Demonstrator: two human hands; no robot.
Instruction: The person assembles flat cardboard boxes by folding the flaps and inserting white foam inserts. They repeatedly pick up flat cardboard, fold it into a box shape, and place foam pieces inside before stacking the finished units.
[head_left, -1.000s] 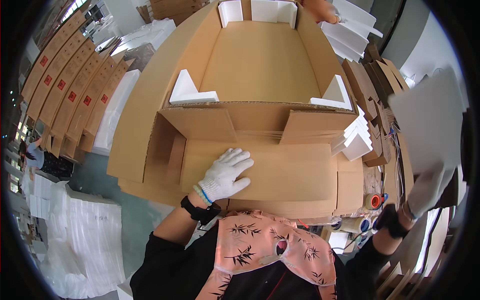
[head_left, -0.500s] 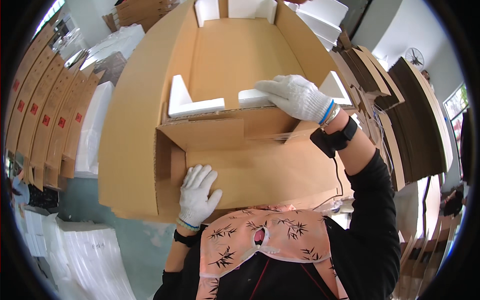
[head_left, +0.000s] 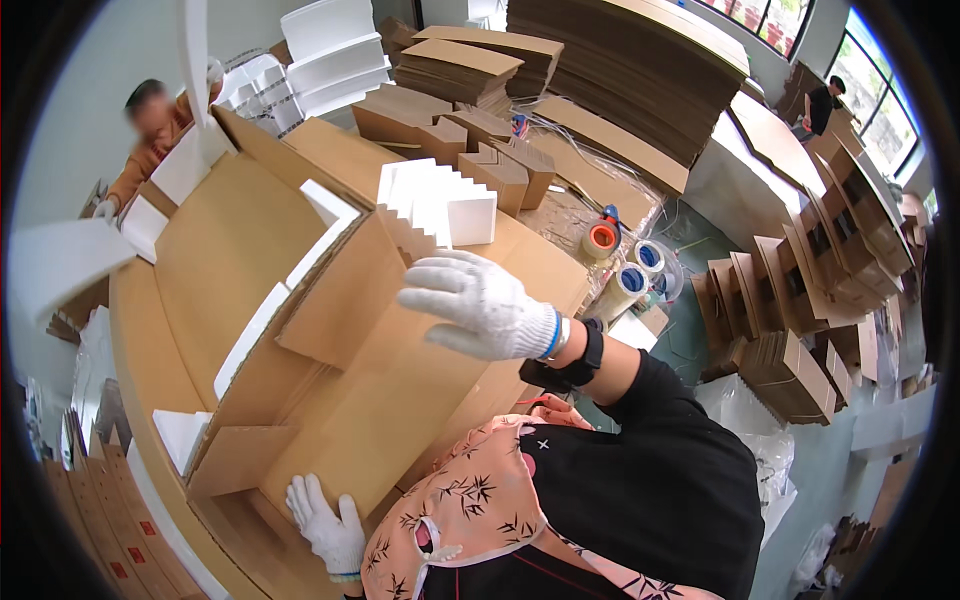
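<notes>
A large open cardboard box (head_left: pixel 235 215) lies before me, its near flap (head_left: pixel 400 400) folded out toward my body. White foam strips (head_left: pixel 250 340) line the near inner wall, with a foam corner piece (head_left: pixel 180 436) at its left end. My left hand (head_left: pixel 325 522), in a white knit glove, rests with spread fingers at the flap's lower left edge. My right hand (head_left: pixel 475 302), gloved too, is raised above the flap with fingers stretched out and nothing seen in it. Just beyond it stands a row of white foam corner pieces (head_left: pixel 470 212).
A co-worker in an orange sleeve (head_left: pixel 150 165) stands at the box's far end, beside white foam panels (head_left: pixel 60 265). Tape rolls (head_left: pixel 628 280) and an orange-and-blue tape dispenser (head_left: pixel 603 236) sit to the right. Flat cardboard stacks (head_left: pixel 620 70) rise behind; folded cartons (head_left: pixel 785 375) stand farther right.
The view has swung right, bringing the tape and foam corner pieces into sight. My right hand has left the foam strip on the near wall. My left hand stays at the flap.
</notes>
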